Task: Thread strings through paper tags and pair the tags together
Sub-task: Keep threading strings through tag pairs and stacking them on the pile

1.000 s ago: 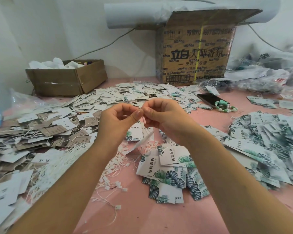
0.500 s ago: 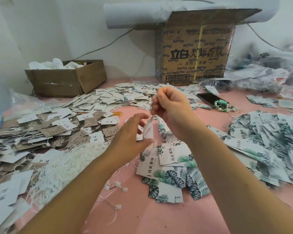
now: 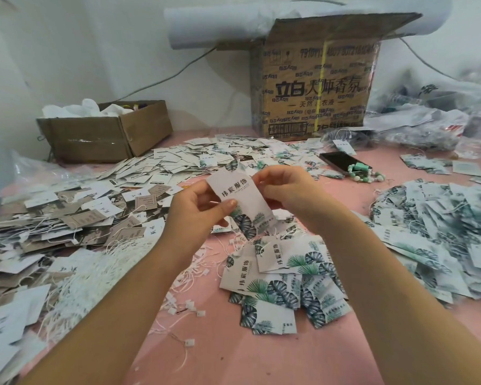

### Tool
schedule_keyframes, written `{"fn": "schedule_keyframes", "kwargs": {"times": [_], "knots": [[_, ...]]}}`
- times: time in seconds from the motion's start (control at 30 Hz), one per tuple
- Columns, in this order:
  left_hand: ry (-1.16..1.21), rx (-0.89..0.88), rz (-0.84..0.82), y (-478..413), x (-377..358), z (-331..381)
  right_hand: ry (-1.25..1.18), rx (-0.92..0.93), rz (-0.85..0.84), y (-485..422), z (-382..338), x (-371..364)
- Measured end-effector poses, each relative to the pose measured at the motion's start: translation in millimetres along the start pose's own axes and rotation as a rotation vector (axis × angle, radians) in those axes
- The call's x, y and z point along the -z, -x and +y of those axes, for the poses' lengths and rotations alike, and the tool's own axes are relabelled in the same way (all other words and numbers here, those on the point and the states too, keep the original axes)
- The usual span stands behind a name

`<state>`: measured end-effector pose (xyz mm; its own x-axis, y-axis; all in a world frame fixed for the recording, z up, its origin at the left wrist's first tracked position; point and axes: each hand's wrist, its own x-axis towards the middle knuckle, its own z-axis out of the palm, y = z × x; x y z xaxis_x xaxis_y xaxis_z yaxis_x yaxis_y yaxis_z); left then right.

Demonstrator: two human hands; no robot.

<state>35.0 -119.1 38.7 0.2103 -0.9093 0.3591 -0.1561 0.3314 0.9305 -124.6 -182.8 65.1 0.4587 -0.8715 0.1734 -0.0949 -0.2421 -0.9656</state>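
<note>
Only bare stretch of the pink worktop [image 3: 233,359] is along the near edge, between the forearms. The left heap [image 3: 39,234] and right heap [image 3: 442,232] of tags crowd both sides. Back left, a low box [image 3: 109,137] holds crumpled white stuff; can't see inside the tall printed box [image 3: 314,87]. The held tag [image 3: 240,200] is above the middle: left hand [image 3: 195,215] grips it, thumb across its face, right hand [image 3: 289,190] pinches its top. Long axis tilts, leafy end toward the near edge.
</note>
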Motion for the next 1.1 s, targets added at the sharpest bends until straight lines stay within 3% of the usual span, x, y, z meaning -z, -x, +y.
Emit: {"fn": "schedule_keyframes", "kwargs": {"times": [0.1,0.27,0.43,0.53,0.6,0.7,0.9,1.1], "knots": [[0.019,0.037,0.025,-1,2,0,-0.075,-0.065,-0.124,0,0,-3],[0.048,0.103,0.062,-3,3,-5,-0.196,-0.144,-0.194,0,-2,-1],[-0.040,0.135,0.036,-4,6,-11,0.183,-0.146,-0.138,2,-6,1],[-0.317,0.113,0.007,-6,17,-23,0.584,-0.210,-0.199,5,-9,12],[-0.529,0.162,-0.086,-8,30,-31,0.863,-0.259,-0.258,5,-7,18],[-0.742,0.210,-0.259,-10,44,-37,1.092,-0.356,-0.295,4,-4,18],[-0.941,0.145,-0.376,-6,41,-46,1.174,-0.417,-0.356,2,2,8],[-0.974,0.104,-0.376,-13,55,-36,1.171,-0.422,-0.235,1,1,6]]}}
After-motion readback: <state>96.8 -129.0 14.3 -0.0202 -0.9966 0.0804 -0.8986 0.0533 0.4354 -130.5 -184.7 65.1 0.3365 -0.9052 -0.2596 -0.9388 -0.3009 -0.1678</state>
